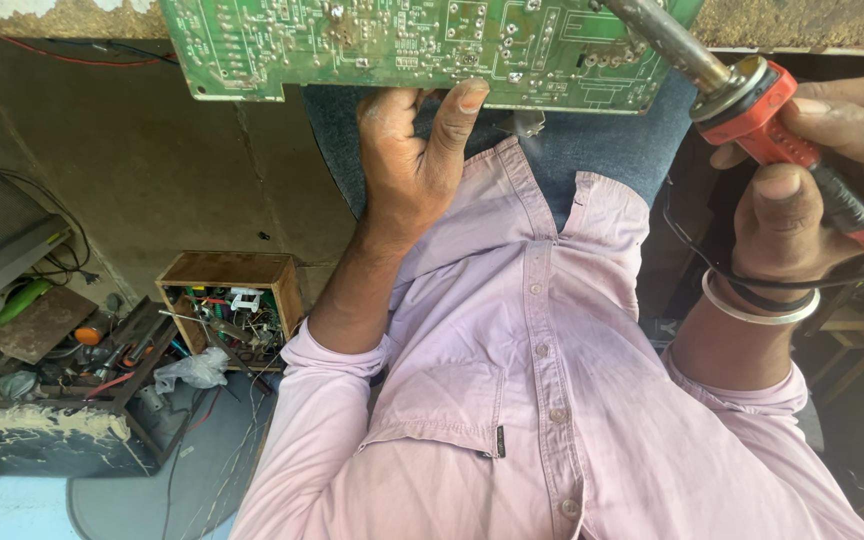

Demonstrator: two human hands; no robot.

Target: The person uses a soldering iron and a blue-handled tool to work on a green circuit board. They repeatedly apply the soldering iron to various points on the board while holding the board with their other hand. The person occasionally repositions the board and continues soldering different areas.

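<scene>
A: Start closest in. What shows?

B: A pale lilac shirt (512,380) fills the bottom of the view, sleeves rolled. Beyond it the two hands are well apart. The left hand (407,165) is clamped on the near edge of a green circuit board (402,45), thumb pressed on its face. The right hand (812,200), with a metal bangle (757,310) at the wrist, is wrapped around the red handle of a soldering iron (752,100).

A: Where is the board?

B: Over the knees, above blue jeans (602,150), solder side up, propped by that left hand.

A: And the iron's tip?

B: The metal shaft slants over the board's right end; the tip itself runs out of frame, so I cannot tell whether it touches a joint.

A: How far along would you say?

B: I'd judge it mid-work: board steadied, iron brought in. Which joints are finished I cannot tell; they are too small to read.

A: Farther off?

B: On the floor to the left, a wooden box (227,300) stuffed with wires and parts, beside scattered tools.
</scene>
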